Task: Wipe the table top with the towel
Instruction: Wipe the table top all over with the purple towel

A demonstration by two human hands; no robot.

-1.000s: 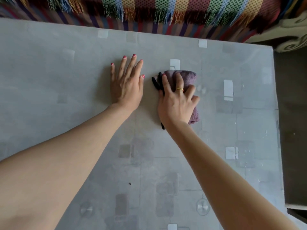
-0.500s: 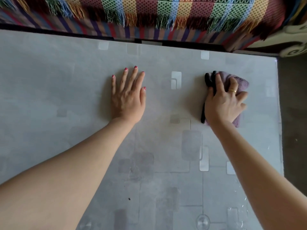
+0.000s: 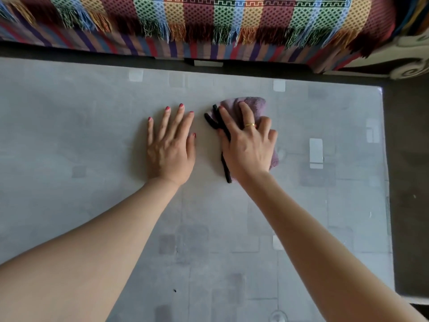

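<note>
A folded purple towel [image 3: 251,105] with black trim lies on the grey patterned table top [image 3: 69,135], toward the far middle. My right hand [image 3: 247,145] presses flat on the towel, fingers spread over it, a gold ring on one finger. Most of the towel is hidden under that hand. My left hand [image 3: 171,145] rests palm down on the bare table just left of the towel, fingers apart, holding nothing.
A sofa covered with a striped, fringed blanket [image 3: 209,22] runs along the far side of the table. Dark floor [image 3: 408,182] shows past the table's right edge. A small dark speck [image 3: 174,290] sits on the near table surface.
My right hand slid the towel from the centre out to the right, then back left until it lies close beside my left hand. The left hand stayed planted.
</note>
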